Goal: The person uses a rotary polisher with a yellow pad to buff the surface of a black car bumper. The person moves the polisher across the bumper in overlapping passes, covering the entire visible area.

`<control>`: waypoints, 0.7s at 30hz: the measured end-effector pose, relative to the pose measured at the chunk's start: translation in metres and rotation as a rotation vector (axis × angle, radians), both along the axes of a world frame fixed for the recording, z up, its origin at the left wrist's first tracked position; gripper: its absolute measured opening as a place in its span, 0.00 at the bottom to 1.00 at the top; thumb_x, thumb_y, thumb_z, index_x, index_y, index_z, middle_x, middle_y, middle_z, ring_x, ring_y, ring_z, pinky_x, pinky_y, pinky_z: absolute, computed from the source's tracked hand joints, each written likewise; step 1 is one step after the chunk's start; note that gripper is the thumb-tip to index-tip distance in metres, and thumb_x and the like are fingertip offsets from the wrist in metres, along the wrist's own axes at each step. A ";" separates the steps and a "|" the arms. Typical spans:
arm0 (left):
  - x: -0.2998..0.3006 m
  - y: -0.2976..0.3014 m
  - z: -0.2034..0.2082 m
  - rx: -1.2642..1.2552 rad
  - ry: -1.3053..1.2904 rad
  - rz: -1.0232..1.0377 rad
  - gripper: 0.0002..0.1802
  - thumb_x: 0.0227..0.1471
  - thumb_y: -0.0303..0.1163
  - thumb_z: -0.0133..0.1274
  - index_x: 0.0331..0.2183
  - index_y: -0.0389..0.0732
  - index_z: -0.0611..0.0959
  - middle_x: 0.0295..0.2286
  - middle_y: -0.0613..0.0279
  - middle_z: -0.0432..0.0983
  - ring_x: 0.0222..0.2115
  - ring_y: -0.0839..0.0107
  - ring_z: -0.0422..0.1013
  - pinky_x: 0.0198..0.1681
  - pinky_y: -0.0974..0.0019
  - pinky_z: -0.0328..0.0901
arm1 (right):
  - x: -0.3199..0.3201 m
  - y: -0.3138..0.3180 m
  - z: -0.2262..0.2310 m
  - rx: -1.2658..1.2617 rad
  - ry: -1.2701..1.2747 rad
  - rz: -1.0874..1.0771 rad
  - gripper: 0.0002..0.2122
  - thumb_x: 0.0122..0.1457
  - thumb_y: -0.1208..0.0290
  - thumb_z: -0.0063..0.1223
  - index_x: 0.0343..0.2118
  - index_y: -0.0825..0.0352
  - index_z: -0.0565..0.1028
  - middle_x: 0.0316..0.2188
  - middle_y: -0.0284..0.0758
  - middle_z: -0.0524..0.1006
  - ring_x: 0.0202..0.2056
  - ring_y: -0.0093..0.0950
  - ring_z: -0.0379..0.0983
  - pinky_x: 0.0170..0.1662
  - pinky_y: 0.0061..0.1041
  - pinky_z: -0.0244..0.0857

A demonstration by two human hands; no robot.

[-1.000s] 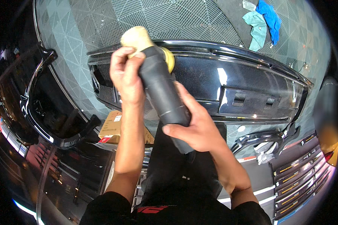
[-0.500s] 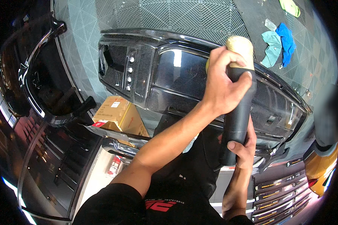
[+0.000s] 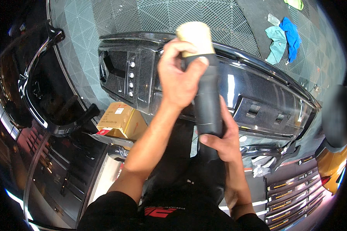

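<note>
A long black polisher (image 3: 208,109) with a cream-coloured rounded head (image 3: 196,36) is held in both my hands, tilted slightly with its head away from me. My left hand (image 3: 179,79) wraps round the body just below the head, thumb lying across the top. Farther back along the body, my right hand (image 3: 225,140) grips it from the right side. The tool's underside and any pad are hidden. Beneath it lies a large glossy black car panel (image 3: 266,92), showing recesses and a row of several bright round spots. I cannot tell whether the tool touches it.
At the left stands a dark car (image 3: 50,88) with a chrome trim line. A cardboard box (image 3: 121,119) sits between it and the panel. Blue cloth (image 3: 291,38) and teal cloth (image 3: 275,44) lie on the grated floor. Several long dark boxes (image 3: 293,196) are at the lower right.
Both hands have carried the polisher to the left across the panel, its head slightly farther away. The grip stays the same.
</note>
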State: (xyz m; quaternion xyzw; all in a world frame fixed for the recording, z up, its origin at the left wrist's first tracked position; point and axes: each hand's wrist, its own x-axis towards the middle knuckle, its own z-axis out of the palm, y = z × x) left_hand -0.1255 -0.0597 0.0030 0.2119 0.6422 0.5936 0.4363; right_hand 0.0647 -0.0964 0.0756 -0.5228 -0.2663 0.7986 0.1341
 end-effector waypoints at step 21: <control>-0.037 -0.027 0.004 -0.018 -0.054 0.106 0.14 0.53 0.19 0.58 0.44 0.37 0.79 0.40 0.62 0.76 0.40 0.75 0.71 0.49 0.69 0.67 | -0.029 0.001 -0.005 0.123 0.021 0.170 0.52 0.48 0.75 0.75 0.74 0.75 0.53 0.71 0.44 0.63 0.70 0.31 0.60 0.71 0.31 0.51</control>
